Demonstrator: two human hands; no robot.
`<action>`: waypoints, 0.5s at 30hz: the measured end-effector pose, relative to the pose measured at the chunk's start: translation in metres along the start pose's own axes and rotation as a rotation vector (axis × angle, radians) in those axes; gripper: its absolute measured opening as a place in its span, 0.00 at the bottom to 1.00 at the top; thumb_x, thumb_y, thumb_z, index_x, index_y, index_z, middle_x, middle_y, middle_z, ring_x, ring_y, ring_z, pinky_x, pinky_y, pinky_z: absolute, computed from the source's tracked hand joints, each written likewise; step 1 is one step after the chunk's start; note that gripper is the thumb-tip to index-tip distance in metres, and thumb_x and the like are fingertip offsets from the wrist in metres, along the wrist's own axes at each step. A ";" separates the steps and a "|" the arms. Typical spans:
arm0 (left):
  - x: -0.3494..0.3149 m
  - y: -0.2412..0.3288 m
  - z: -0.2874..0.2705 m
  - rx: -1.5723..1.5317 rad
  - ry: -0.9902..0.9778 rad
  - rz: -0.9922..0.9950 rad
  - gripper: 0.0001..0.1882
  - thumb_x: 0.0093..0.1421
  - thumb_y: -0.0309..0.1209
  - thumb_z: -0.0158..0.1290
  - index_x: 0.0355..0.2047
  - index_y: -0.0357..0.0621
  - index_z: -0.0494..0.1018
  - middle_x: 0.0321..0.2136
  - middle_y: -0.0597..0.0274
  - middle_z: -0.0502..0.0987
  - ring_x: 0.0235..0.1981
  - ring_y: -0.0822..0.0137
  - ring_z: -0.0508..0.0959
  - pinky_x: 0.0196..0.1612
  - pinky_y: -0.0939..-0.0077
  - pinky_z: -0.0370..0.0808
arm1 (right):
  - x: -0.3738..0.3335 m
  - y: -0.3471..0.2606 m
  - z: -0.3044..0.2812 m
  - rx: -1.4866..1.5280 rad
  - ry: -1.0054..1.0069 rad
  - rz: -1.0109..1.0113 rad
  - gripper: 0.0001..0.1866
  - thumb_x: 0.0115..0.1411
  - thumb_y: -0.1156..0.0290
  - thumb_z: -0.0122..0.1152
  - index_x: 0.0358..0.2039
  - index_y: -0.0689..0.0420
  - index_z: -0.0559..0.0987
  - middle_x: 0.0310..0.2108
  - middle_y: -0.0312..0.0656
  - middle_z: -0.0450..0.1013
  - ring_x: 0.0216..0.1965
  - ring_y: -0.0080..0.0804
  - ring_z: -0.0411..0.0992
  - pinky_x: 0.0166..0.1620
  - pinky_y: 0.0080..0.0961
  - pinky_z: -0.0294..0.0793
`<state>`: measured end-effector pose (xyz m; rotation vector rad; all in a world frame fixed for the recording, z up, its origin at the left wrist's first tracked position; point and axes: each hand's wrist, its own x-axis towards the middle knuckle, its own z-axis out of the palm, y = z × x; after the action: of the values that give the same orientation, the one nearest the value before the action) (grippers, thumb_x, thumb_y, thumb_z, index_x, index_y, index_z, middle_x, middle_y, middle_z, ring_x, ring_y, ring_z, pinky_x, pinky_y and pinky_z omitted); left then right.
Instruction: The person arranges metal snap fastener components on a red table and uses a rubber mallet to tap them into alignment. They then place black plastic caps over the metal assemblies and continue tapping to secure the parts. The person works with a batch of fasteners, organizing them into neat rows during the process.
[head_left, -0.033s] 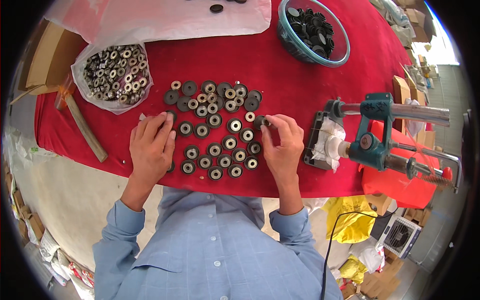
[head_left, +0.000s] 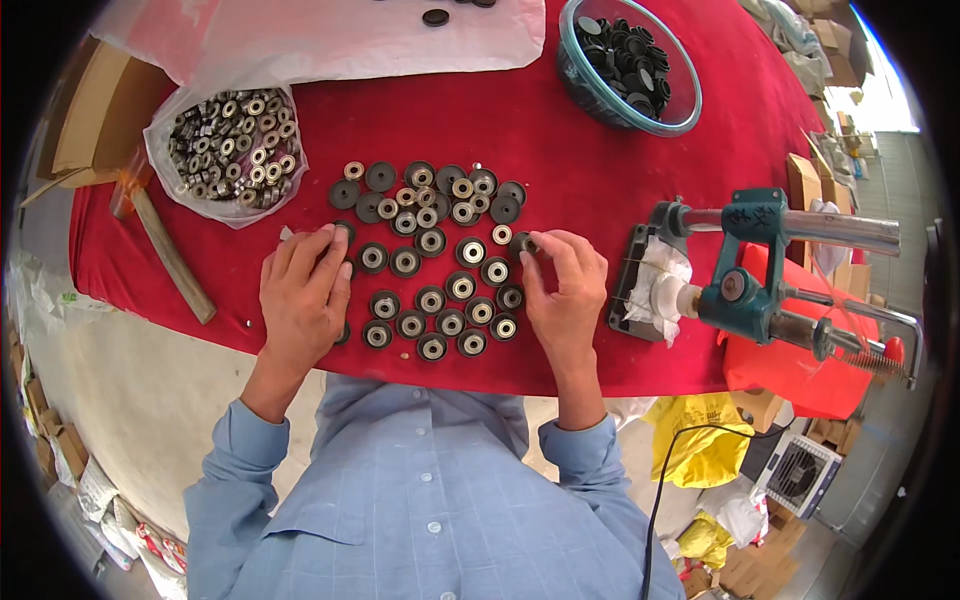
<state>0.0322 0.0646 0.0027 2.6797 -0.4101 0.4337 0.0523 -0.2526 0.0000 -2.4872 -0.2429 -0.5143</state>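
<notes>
Round black caps, many with a silver ball bearing [head_left: 471,251] seated in them, lie grouped on the red cloth between my hands. At the group's left edge my left hand [head_left: 303,292] is closed, its fingertips on a black cap [head_left: 346,230]. More caps beside that hand are partly covered by it. On the right, my right hand [head_left: 566,288] pinches another black cap [head_left: 521,245] between thumb and fingers, low over the cloth. Toward the far side of the group are bare black caps [head_left: 381,177] and loose bearings [head_left: 354,171].
A clear bag of bearings [head_left: 150,140] sits far left, near a wooden-handled tool [head_left: 175,255] and a cardboard box [head_left: 110,110]. A bowl [head_left: 690,118] of black caps stands far right. The green hand press [head_left: 750,295] lies right of my right hand. White sheeting [head_left: 330,40] covers the far edge.
</notes>
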 end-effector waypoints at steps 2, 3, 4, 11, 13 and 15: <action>-0.003 -0.002 0.001 0.012 0.008 0.012 0.20 0.64 0.25 0.62 0.56 0.38 0.83 0.53 0.57 0.81 0.53 0.51 0.80 0.60 0.51 0.75 | -0.001 0.001 0.005 -0.041 -0.004 -0.065 0.14 0.59 0.76 0.75 0.46 0.54 0.85 0.44 0.39 0.81 0.45 0.38 0.79 0.54 0.39 0.72; -0.004 -0.005 0.002 0.016 0.011 0.024 0.20 0.64 0.27 0.63 0.57 0.39 0.83 0.53 0.58 0.81 0.54 0.51 0.80 0.57 0.52 0.75 | -0.001 0.001 0.005 -0.047 0.002 -0.084 0.14 0.59 0.77 0.74 0.46 0.55 0.85 0.43 0.39 0.81 0.44 0.38 0.79 0.54 0.39 0.73; -0.004 -0.007 0.003 0.019 0.013 0.036 0.21 0.64 0.28 0.63 0.58 0.39 0.82 0.53 0.58 0.81 0.54 0.52 0.79 0.55 0.54 0.74 | -0.001 0.002 0.006 -0.054 0.008 -0.102 0.13 0.59 0.77 0.74 0.45 0.55 0.85 0.43 0.39 0.80 0.44 0.38 0.79 0.54 0.39 0.73; -0.004 -0.007 0.004 -0.027 0.019 0.018 0.23 0.63 0.26 0.63 0.59 0.40 0.82 0.54 0.58 0.80 0.54 0.52 0.79 0.56 0.55 0.73 | -0.011 0.000 0.005 -0.089 -0.010 -0.175 0.14 0.58 0.82 0.70 0.46 0.62 0.86 0.46 0.44 0.80 0.43 0.42 0.79 0.49 0.40 0.79; -0.005 -0.007 0.005 -0.030 0.023 0.020 0.23 0.63 0.26 0.63 0.59 0.39 0.82 0.54 0.58 0.80 0.54 0.52 0.79 0.56 0.55 0.73 | -0.015 0.000 0.004 -0.087 -0.042 -0.165 0.17 0.57 0.82 0.68 0.48 0.63 0.86 0.49 0.45 0.80 0.44 0.43 0.80 0.50 0.41 0.79; -0.004 -0.007 0.004 -0.023 0.028 0.023 0.22 0.63 0.26 0.62 0.58 0.39 0.82 0.54 0.58 0.80 0.54 0.52 0.79 0.56 0.55 0.73 | -0.018 0.000 0.004 -0.092 -0.054 -0.168 0.19 0.57 0.83 0.67 0.50 0.63 0.86 0.51 0.46 0.80 0.45 0.44 0.80 0.51 0.40 0.80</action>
<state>0.0322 0.0694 -0.0042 2.6456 -0.4354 0.4704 0.0375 -0.2514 -0.0108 -2.5861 -0.4621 -0.5374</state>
